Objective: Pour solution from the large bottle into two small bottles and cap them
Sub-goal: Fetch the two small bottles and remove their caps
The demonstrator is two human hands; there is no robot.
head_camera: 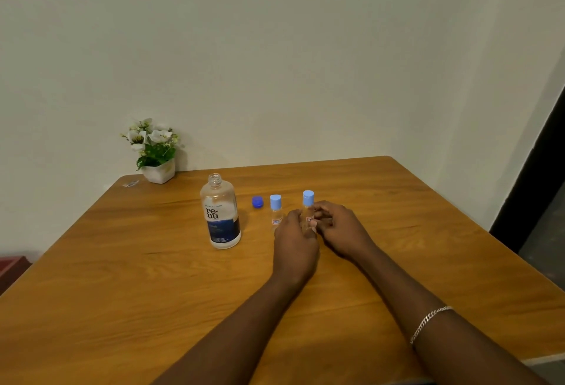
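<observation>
Both hands on right small bottle (pixel 307 212), upright on counter (pixel 122 293): left hand (pixel 295 247) fingers wrap lower body, right hand (pixel 339 228) fingers (pixel 319 215) curl against its side, below light-blue cap (pixel 308 197)
Second small bottle (pixel 275 213), capped, just left of left-hand fingers
Loose dark-blue cap (pixel 257 202) further left; large bottle (pixel 220 213) beyond it, open, well apart from fingers
Small bottle likely light, stiff clear plastic, smooth, tippy; best held at mid-body, cap twisted from ribbed sides
Large bottle likely heavier, grip at waist
</observation>
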